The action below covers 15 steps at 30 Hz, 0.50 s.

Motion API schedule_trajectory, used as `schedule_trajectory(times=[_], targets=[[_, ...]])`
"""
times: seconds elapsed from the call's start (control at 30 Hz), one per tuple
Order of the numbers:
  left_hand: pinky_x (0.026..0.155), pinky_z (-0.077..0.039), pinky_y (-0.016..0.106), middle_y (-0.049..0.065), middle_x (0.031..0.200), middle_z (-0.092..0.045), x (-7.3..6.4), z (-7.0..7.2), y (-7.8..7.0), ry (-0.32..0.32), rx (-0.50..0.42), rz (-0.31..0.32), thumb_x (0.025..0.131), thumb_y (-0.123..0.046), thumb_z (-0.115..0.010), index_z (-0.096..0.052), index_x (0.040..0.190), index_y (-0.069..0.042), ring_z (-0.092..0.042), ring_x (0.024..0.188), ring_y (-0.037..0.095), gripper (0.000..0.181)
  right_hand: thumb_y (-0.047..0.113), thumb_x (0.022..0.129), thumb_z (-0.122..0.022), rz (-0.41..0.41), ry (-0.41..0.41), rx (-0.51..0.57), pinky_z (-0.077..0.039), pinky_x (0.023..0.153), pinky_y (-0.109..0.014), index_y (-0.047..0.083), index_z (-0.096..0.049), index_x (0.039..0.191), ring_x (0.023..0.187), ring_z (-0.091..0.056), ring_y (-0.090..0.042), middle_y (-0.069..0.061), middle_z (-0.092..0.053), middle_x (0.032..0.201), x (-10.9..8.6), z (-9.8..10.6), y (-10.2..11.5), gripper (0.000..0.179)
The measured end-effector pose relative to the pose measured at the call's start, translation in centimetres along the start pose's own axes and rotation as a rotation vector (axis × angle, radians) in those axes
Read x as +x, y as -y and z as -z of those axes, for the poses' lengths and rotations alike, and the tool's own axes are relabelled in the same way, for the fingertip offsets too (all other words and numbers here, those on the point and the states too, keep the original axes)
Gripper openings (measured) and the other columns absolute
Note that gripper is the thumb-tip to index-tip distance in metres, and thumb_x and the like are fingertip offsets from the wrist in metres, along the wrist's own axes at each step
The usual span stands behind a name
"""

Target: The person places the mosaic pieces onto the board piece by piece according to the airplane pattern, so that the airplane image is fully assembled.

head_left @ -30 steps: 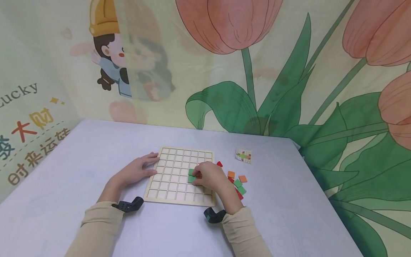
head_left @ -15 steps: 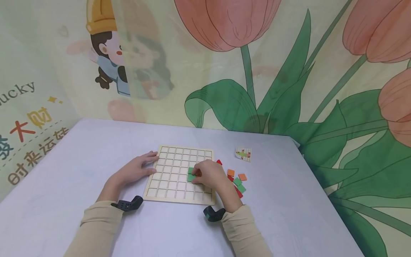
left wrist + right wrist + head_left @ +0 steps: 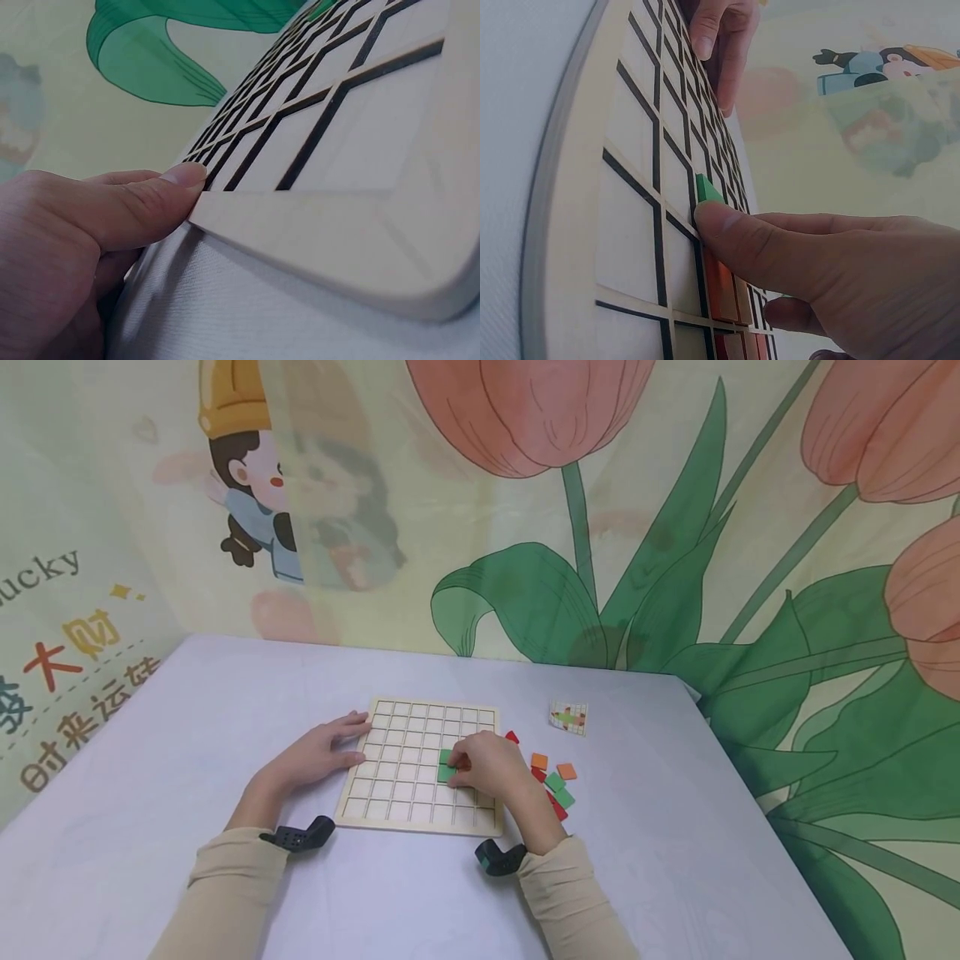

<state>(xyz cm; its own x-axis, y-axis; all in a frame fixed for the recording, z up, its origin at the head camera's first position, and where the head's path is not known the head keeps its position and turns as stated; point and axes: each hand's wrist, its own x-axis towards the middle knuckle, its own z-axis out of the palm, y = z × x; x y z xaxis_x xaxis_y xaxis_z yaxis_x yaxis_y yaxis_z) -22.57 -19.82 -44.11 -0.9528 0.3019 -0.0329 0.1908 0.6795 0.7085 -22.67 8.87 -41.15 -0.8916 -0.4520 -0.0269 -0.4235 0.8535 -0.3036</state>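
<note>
My left hand (image 3: 318, 756) rests at the left edge of a wooden grid board (image 3: 405, 724), its fingers extended. In the left wrist view the thumb (image 3: 161, 199) touches the board's rim. On the right half of the board, the right hand (image 3: 491, 768) bends its thumb and index finger over a green square tile (image 3: 446, 772), pinching it. Another green tile (image 3: 445, 756) lies just above that one. Beneath the thumb in the right wrist view, an orange tile (image 3: 721, 289) sits in the grid, with a red tile (image 3: 731, 345) beside it. The index fingertip is hidden there.
Right of the board lie loose orange tiles (image 3: 566, 771), green tiles (image 3: 564, 797) and red pieces (image 3: 558, 808), partly behind the right wrist. A small pattern card (image 3: 567, 717) lies farther back. The white-covered table (image 3: 712, 827) meets a printed curtain (image 3: 360, 610).
The head view has shifted slightly. Both hands keep nearly the same place, the right still at the green tile and the left at the board's edge.
</note>
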Motion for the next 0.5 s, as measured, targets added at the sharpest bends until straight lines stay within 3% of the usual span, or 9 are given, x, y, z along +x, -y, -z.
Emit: schedule_trajectory(times=[0.5], targets=[[0.117,-0.013,0.058,0.013,0.156,-0.028,0.17,-0.04,-0.05,-0.007,0.021,-0.024,0.089,-0.027,-0.064,-0.045,0.14,-0.004,-0.015,0.145,0.038,0.06,0.03,0.074,-0.081,0.016,0.024,0.016,-0.047,0.065,-0.016,0.021,-0.075,0.096,0.076,-0.054,-0.007,0.011,-0.066,0.081,-0.24,0.48,0.11,0.024]])
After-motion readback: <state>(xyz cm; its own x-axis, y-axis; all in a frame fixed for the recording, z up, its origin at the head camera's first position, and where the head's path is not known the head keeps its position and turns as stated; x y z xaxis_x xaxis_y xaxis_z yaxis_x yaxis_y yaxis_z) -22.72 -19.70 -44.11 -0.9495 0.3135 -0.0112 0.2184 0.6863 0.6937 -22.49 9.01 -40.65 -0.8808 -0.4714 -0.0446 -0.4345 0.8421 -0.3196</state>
